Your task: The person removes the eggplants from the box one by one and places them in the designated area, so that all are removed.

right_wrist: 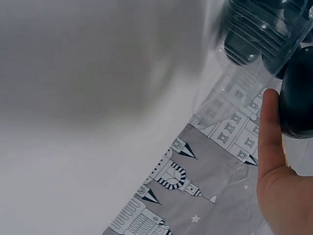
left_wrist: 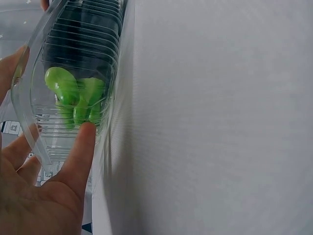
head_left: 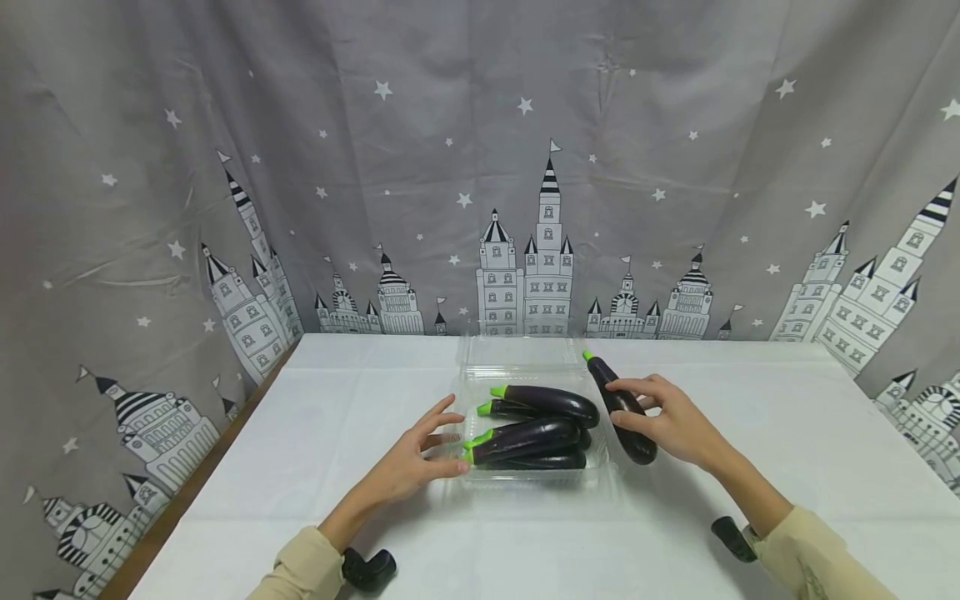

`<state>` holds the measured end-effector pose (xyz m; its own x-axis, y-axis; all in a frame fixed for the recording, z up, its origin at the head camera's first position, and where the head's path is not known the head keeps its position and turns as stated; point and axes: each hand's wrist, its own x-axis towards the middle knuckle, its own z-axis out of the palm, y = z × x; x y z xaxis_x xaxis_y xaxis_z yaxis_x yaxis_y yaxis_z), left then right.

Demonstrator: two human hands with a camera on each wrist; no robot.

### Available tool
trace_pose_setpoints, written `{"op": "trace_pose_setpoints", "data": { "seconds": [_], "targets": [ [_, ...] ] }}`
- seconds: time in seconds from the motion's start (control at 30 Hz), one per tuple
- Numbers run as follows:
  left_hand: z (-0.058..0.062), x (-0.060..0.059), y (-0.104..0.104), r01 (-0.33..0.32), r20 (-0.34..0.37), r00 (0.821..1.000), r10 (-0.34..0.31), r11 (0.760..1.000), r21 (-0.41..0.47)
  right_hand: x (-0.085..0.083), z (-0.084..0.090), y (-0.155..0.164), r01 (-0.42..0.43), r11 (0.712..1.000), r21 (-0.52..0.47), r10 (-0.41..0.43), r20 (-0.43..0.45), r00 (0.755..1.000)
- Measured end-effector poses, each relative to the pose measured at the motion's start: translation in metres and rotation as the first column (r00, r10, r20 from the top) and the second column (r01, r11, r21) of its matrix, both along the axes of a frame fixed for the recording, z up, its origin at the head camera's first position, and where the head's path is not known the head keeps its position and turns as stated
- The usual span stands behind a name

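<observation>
Nearest the lens, left hand (head_left: 420, 454) is lying open, straight fingers touching the clear tray (head_left: 600, 479); right hand (head_left: 671, 421) is curling its grip round the loose eggplant (head_left: 626, 412), lying just beside the tray, green stem pointing away

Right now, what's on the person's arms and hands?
Both hands, left hand and right hand, are bare: no gloves, no rings visible. Each forearm ends in a pale beige long sleeve. A small black device sits at each wrist.
</observation>
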<state>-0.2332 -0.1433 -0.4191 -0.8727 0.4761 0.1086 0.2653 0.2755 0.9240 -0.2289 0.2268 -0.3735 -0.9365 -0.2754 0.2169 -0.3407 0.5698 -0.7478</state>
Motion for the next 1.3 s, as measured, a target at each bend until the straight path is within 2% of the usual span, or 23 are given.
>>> {"op": "trace_pose_setpoints", "data": {
  "seconds": [0.13, 0.27, 0.57, 0.7, 0.93, 1.03, 1.13, 1.3],
  "targets": [
    [0.011, 0.006, 0.002, 0.008, 0.012, 1.0, -0.008, 1.0, -0.002, 0.001, -0.004, 0.006, 0.007, 0.999, -0.048, -0.004, 0.067, 0.998],
    [0.015, 0.008, 0.003, 0.009, 0.009, 1.0, -0.009, 1.0, -0.014, 0.002, -0.007, 0.01, 0.006, 0.993, -0.12, 0.011, 0.145, 0.989],
    [0.015, 0.008, 0.003, 0.016, 0.008, 1.0, -0.016, 1.0, -0.012, 0.005, -0.017, 0.014, 0.033, 0.997, -0.073, -0.017, 0.214, 0.977],
    [0.01, 0.006, 0.001, 0.01, 0.003, 1.0, -0.01, 1.0, -0.009, 0.004, -0.021, 0.014, 0.04, 0.998, -0.054, -0.027, 0.224, 0.974],
    [-0.013, -0.007, -0.003, -0.008, -0.014, 1.0, 0.008, 1.0, -0.011, 0.004, -0.027, 0.015, 0.018, 0.999, -0.043, -0.006, 0.255, 0.967],
    [-0.015, -0.008, -0.003, -0.01, -0.021, 1.0, 0.009, 1.0, -0.016, 0.004, -0.031, 0.015, 0.014, 0.999, -0.041, -0.002, 0.267, 0.964],
    [-0.008, -0.004, -0.002, -0.004, -0.013, 1.0, 0.004, 1.0, -0.013, 0.004, -0.033, 0.014, 0.018, 1.0, -0.016, -0.013, 0.272, 0.962],
    [0.013, 0.007, 0.002, 0.007, 0.004, 1.0, -0.007, 1.0, -0.015, 0.003, -0.036, 0.013, 0.02, 1.0, 0.014, -0.023, 0.287, 0.958]
  ]
}}
